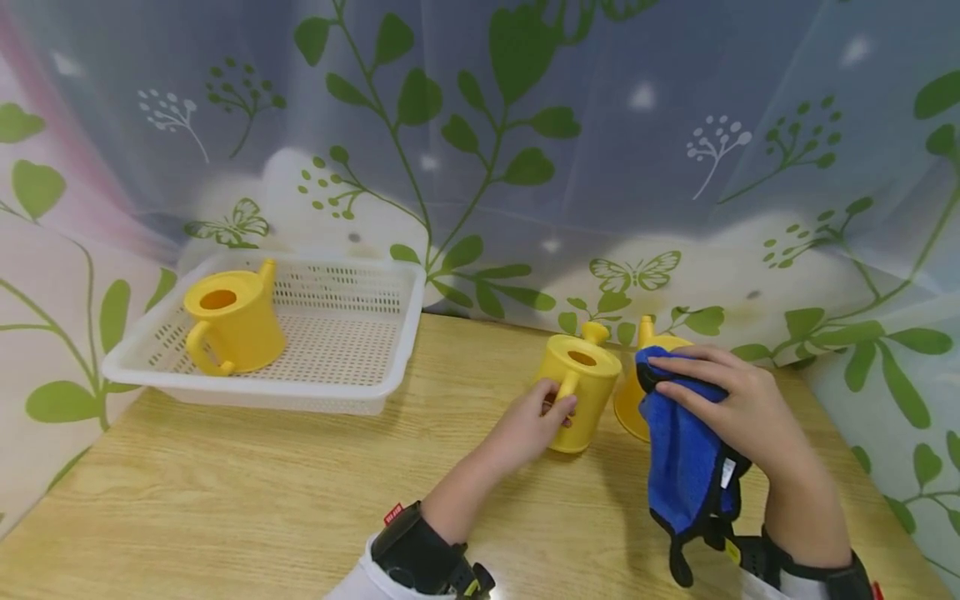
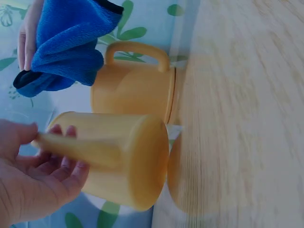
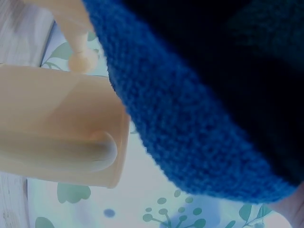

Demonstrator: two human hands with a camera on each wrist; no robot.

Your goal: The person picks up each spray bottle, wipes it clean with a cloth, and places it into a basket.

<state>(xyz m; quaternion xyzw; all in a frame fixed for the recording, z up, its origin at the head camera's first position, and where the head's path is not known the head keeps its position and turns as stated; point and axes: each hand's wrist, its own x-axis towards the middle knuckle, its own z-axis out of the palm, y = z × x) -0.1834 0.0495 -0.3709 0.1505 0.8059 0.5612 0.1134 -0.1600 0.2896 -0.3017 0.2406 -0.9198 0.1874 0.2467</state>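
Handle [image 1: 567, 388] gripped, cloth [image 1: 681, 467] held

The left hand [image 1: 534, 427] grips a yellow watering can [image 1: 591, 392] by its handle near the bench's [image 1: 262, 500] back edge. The right hand [image 1: 738, 408] holds the blue cloth in front of a second can [image 1: 630, 408], nearer the right edge. A third can [image 1: 251, 329] stands in a white basket [image 1: 255, 397] toward the back-left corner.

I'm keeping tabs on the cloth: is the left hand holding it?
No, the left hand grips a yellow watering can by its handle, while the right hand holds the blue cloth.
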